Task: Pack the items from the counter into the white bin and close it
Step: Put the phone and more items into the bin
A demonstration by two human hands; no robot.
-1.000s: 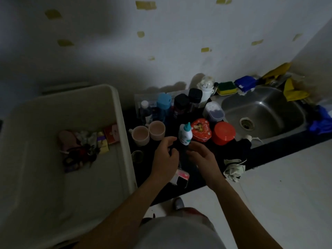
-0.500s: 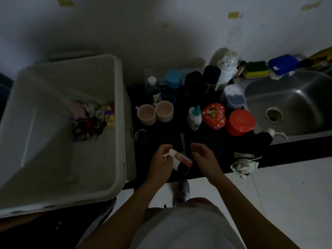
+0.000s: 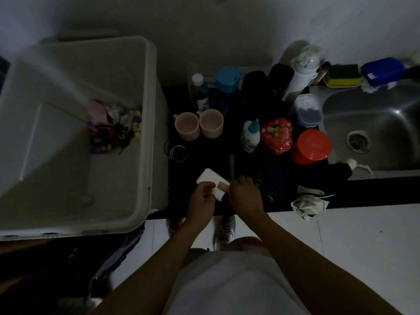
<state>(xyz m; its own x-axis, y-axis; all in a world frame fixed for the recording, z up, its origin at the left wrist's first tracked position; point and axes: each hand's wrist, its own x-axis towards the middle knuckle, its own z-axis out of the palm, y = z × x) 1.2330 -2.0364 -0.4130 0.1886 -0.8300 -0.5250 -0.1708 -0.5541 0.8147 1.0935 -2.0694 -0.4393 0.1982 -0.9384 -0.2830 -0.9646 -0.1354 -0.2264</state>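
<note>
While both hands meet at the front edge of the dark counter (image 3: 284, 169), low centre of the frame, I'm working on a small flat white packet (image 3: 210, 179) that lies there. My left hand (image 3: 202, 202) has thumb and fingers pinched on the packet's near edge; my right hand (image 3: 244, 196) is curled closed around the lower end of a slim metal file (image 3: 231, 165), and also seems to touch the packet's right end, though the dim light keeps me from being sure.

Judging the step: lift the packet and the file together and carry them left to the white bin (image 3: 145, 133), which fills the left of the frame, open, with a small heap of odds and ends at its far side. To do it well, I'd get the left fingers properly under the packet rather than nipping the edge, keep it flat, and clear the bin's rim before letting go.

Orientation now: the packet's long axis runs diagonally, from upper left down to lower right, toward my right hand. Running nearly straight up the frame, the file points its tip away from me toward the white glue bottle (image 3: 250, 136).

Plenty remains behind: two pink mugs (image 3: 197, 125), the red heart tin (image 3: 276, 135), the red jar (image 3: 310, 145).
</note>
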